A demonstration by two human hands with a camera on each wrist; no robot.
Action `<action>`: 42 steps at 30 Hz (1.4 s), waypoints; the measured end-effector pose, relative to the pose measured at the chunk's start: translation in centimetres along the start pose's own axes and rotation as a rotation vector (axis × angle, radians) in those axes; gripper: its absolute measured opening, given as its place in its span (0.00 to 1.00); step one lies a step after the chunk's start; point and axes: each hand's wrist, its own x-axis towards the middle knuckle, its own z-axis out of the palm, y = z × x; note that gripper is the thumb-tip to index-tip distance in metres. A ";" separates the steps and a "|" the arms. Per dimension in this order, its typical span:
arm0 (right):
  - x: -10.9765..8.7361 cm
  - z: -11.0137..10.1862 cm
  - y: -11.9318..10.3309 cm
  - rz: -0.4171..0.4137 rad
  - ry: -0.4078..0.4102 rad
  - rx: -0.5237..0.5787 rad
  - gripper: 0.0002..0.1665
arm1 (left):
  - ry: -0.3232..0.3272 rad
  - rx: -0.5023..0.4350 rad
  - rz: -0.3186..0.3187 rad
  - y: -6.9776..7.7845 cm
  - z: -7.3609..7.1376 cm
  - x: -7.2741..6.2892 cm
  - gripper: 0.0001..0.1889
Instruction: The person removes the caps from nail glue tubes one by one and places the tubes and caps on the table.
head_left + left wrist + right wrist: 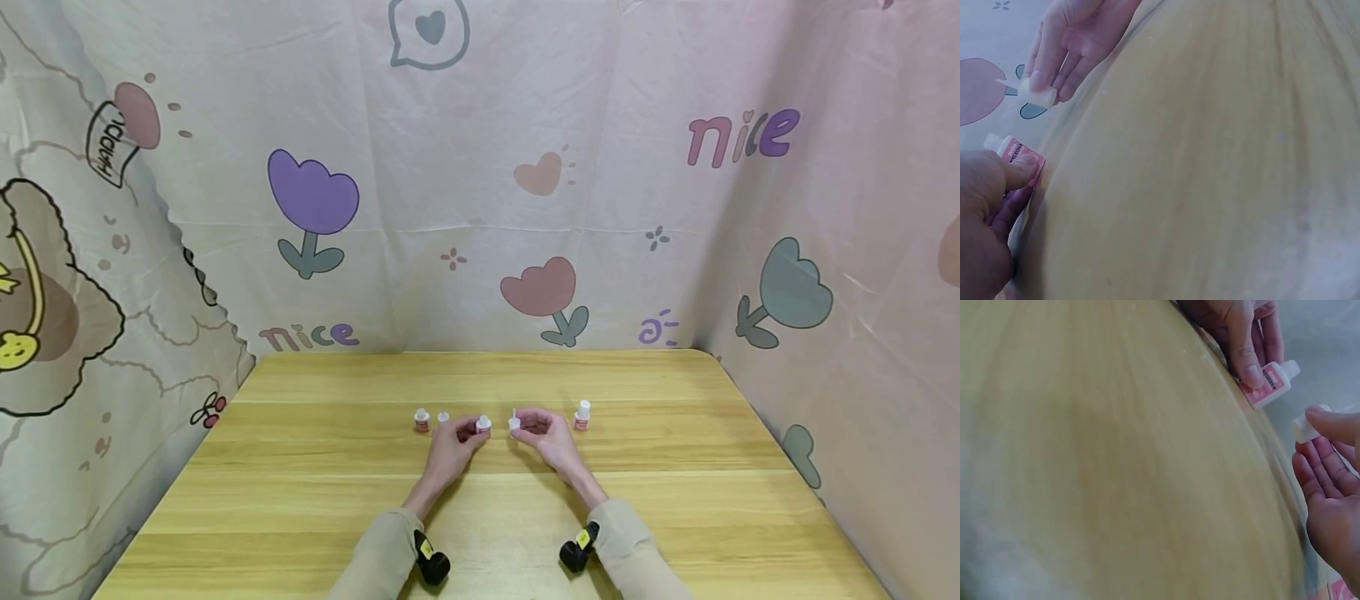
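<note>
My left hand (448, 452) pinches a small white bottle (1268, 387) with a pink label, its bare white neck showing at the top. The bottle stands upright, low at the table surface. Across a short gap, my right hand (553, 442) holds a white cap (1038, 94) between thumb and fingers. A thin stem rises from that cap, pointing up in the head view. Just left of my left hand is another white cap (443, 417), partly hidden by the hand. Beside it stands a second bottle (422, 422) with its neck bare.
A third bottle (581, 416) stands to the right of my right hand, with a tall white cap on. The wooden table (315, 492) reaches back to a printed cloth (450, 292), which also hangs along both sides.
</note>
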 end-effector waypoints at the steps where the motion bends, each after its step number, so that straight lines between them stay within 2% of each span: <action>1: 0.0 0.0 0.0 0.000 -0.004 -0.005 0.21 | 0.001 -0.001 -0.005 0.0 0.0 0.1 0.12; 9: 0.5 -0.2 0.1 -0.014 -0.023 -0.057 0.19 | 0.014 0.012 -0.012 0.0 0.2 0.4 0.11; 17: -0.6 0.2 -3.4 -0.055 -0.063 -0.108 0.18 | 0.024 0.017 -0.025 -0.1 0.3 0.6 0.11; 22: -0.2 0.4 -3.3 -0.063 -0.076 -0.141 0.16 | 0.031 0.014 -0.028 -0.1 0.4 0.8 0.11; 28: 0.0 0.6 -3.3 -0.073 -0.068 -0.184 0.15 | 0.043 0.007 0.004 0.1 0.6 0.8 0.11; 39: 0.3 1.0 -3.2 -0.090 -0.050 -0.176 0.15 | 0.068 0.025 -0.003 0.3 1.0 0.8 0.11; 42: 0.8 1.1 -2.3 -0.093 -0.035 -0.172 0.15 | 0.075 0.025 -0.002 0.2 1.1 0.8 0.11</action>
